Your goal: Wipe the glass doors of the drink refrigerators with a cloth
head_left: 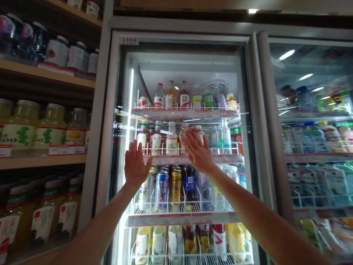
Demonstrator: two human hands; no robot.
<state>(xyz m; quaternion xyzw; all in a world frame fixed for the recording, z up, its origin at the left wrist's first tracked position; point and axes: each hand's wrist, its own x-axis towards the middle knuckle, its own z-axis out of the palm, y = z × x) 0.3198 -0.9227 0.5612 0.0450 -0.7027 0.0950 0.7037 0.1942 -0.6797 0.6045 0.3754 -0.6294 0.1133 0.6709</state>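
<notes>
A tall drinks fridge stands in front of me with its glass door shut, light reflecting off the pane. My left hand lies flat on the glass with fingers straight up and holds nothing. It is level with the shelf of cans. My right hand presses what looks like a pale cloth against the glass, over the shelf of small bottles. Both arms reach up from the bottom of the view.
A second glass-door fridge full of bottles stands to the right, its frame beside the first door. Wooden shelves on the left carry rows of jars and bottles with price tags. Ceiling lights glare in the right-hand glass.
</notes>
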